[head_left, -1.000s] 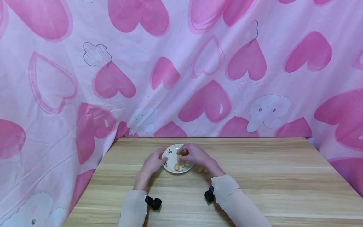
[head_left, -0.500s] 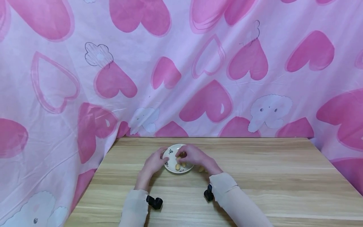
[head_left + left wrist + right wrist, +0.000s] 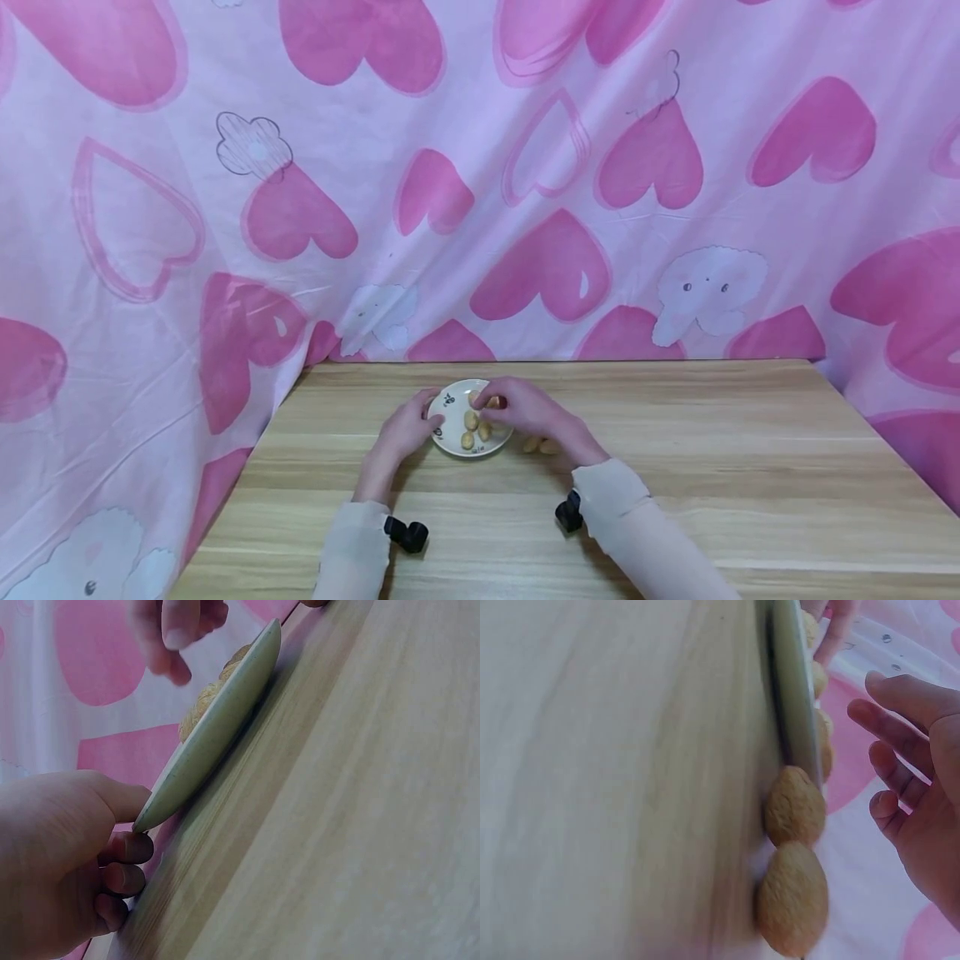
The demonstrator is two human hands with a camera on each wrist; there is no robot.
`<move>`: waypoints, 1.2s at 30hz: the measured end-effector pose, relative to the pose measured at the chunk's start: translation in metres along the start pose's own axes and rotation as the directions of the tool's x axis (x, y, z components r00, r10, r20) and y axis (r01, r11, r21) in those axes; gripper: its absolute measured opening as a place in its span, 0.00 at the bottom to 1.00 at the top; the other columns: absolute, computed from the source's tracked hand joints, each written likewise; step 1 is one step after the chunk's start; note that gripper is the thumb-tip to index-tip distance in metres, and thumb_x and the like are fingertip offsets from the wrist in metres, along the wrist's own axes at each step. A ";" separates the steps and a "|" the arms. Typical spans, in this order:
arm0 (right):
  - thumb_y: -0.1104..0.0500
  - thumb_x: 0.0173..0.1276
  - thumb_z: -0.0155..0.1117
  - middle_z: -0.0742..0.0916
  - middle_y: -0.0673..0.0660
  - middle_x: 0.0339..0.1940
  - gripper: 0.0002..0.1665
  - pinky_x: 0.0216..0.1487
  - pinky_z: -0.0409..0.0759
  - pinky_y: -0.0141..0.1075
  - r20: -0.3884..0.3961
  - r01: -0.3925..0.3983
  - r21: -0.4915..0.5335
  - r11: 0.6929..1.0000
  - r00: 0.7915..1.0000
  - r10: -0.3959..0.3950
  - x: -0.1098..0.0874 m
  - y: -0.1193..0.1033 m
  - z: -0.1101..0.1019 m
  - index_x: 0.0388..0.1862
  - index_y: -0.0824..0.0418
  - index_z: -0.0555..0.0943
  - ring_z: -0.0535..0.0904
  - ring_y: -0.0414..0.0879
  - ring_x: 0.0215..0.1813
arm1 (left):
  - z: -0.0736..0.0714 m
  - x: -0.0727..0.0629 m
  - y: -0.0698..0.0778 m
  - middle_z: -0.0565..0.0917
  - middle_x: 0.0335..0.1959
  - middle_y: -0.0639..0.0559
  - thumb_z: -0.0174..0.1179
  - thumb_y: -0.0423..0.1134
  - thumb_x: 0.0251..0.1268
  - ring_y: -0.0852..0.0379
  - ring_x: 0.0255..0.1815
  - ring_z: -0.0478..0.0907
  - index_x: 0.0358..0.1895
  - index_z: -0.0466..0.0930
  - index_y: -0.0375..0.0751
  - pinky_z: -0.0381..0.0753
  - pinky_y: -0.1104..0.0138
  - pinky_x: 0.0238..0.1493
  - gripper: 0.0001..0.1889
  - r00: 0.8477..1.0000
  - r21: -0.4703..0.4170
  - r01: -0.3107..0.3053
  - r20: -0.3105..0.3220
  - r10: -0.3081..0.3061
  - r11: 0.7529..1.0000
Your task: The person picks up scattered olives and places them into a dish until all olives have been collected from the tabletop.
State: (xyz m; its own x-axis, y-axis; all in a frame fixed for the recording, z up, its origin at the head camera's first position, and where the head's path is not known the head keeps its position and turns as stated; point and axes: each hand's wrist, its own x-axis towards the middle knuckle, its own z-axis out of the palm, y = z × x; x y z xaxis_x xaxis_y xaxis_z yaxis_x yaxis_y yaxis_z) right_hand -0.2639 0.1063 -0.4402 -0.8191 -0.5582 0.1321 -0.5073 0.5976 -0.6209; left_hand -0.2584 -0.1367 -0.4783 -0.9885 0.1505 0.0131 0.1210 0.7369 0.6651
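A small white plate (image 3: 453, 422) with dark printed marks rests on the table. My left hand (image 3: 407, 428) pinches its left rim, thumb above and curled fingers below, as the left wrist view shows at the plate's edge (image 3: 214, 750). Several tan, rough-shelled walnuts (image 3: 471, 420) lie on the plate. Over its right side my right hand (image 3: 521, 408) hovers, hiding some of them. In the right wrist view that hand's fingers (image 3: 900, 740) are spread and bent, holding nothing. Two walnuts (image 3: 793, 900) lie on the table just right of the plate, below the right wrist in the head view.
The wooden table (image 3: 712, 475) stretches around the plate, its far edge meeting a pink heart-patterned cloth (image 3: 540, 275). Black wrist cameras (image 3: 408, 535) are strapped at both sleeve cuffs.
My right hand's fingers have parted and lifted off the walnuts, and the hand has shifted slightly right. More walnuts now show on the plate. My left hand still holds the rim.
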 end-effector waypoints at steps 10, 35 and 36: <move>0.58 0.68 0.67 0.87 0.46 0.41 0.09 0.37 0.76 0.32 0.000 -0.001 -0.014 1.000 1.000 0.001 -0.019 0.007 -0.017 0.45 0.56 0.88 0.76 0.41 0.36 | -0.001 0.000 0.000 0.84 0.48 0.43 0.62 0.43 0.66 0.45 0.55 0.79 0.71 0.69 0.43 0.73 0.47 0.62 0.30 1.000 -0.010 0.014 0.001 -0.014 1.000; 0.56 0.69 0.66 0.86 0.44 0.39 0.09 0.37 0.76 0.32 0.101 -0.013 -0.009 1.000 0.995 0.014 -0.062 0.050 -0.037 0.46 0.51 0.87 0.77 0.41 0.37 | -0.001 -0.001 0.003 0.84 0.47 0.44 0.62 0.43 0.67 0.48 0.52 0.79 0.71 0.69 0.44 0.75 0.48 0.60 0.29 1.000 0.002 0.024 0.004 -0.024 1.000; 0.56 0.69 0.66 0.86 0.44 0.39 0.09 0.38 0.76 0.32 0.102 -0.025 -0.004 1.000 0.995 0.025 -0.063 0.051 -0.038 0.46 0.51 0.87 0.77 0.42 0.38 | -0.001 -0.001 0.003 0.84 0.48 0.43 0.62 0.43 0.67 0.48 0.53 0.79 0.71 0.69 0.44 0.75 0.47 0.60 0.29 1.000 0.000 0.024 0.004 -0.024 1.000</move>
State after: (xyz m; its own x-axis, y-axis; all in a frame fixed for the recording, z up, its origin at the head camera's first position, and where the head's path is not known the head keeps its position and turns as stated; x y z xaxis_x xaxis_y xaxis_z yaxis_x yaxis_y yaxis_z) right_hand -0.2485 0.1944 -0.4508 -0.8002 -0.5986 0.0373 -0.4880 0.6137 -0.6207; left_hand -0.2568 -0.1352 -0.4758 -0.9907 0.1357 -0.0055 0.0977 0.7405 0.6649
